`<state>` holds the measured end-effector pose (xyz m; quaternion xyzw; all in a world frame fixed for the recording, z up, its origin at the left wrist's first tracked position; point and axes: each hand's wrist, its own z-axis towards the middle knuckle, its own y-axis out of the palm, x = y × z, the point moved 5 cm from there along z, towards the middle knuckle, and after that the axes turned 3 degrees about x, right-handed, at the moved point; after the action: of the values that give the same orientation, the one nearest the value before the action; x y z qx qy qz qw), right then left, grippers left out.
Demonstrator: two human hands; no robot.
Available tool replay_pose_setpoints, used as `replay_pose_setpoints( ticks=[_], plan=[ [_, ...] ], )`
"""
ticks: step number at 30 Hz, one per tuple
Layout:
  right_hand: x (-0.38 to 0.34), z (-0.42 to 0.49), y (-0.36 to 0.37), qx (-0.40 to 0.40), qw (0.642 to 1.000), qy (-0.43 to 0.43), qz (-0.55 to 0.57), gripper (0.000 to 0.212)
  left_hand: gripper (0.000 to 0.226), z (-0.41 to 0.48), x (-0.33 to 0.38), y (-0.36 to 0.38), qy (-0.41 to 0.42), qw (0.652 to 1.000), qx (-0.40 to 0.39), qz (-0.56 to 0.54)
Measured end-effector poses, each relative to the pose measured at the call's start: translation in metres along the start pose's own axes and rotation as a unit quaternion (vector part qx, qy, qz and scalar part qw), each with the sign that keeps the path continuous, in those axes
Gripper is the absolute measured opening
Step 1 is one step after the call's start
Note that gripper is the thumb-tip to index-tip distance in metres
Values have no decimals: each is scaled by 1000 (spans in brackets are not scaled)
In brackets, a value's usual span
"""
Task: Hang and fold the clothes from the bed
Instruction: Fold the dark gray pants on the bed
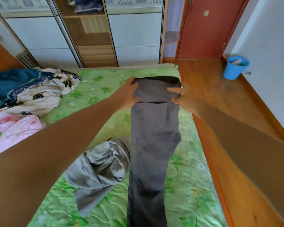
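L hand & R hand pinch grey trousers at waist on bed.

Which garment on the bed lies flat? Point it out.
The dark grey trousers, stretched lengthwise, left hand and right hand gripping the waistband. The light grey garment, pink garment and blue-and-cream pile lie crumpled.

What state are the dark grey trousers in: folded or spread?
Spread: the dark grey trousers lie full length on the bed, no cross fold; left hand and right hand grip the waistband sides.
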<state>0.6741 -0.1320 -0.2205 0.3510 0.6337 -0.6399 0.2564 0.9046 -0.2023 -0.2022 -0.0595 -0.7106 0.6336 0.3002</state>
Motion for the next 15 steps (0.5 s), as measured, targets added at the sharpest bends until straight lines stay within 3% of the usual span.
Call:
replay_pose_setpoints(
  ticks=[2,4,7,12,15],
  plan=[
    [13,31,7,34,996,52,62,46,69,29,-16,21,-59,998,12,-30],
    [48,39,38,52,990,104,83,46,63,30,-35,68,-107,992,10,-66],
    [146,-4,125,6,979,195,55,41,47,-24,-78,195,-168,977,-100,-82],
    [312,-156,265,-99,904,413,56,29,53,-196,-137,388,-288,901,-302,-121],
    [369,-234,324,-119,878,460,62,24,55,-284,-144,466,-353,847,-345,-198]
  ],
)
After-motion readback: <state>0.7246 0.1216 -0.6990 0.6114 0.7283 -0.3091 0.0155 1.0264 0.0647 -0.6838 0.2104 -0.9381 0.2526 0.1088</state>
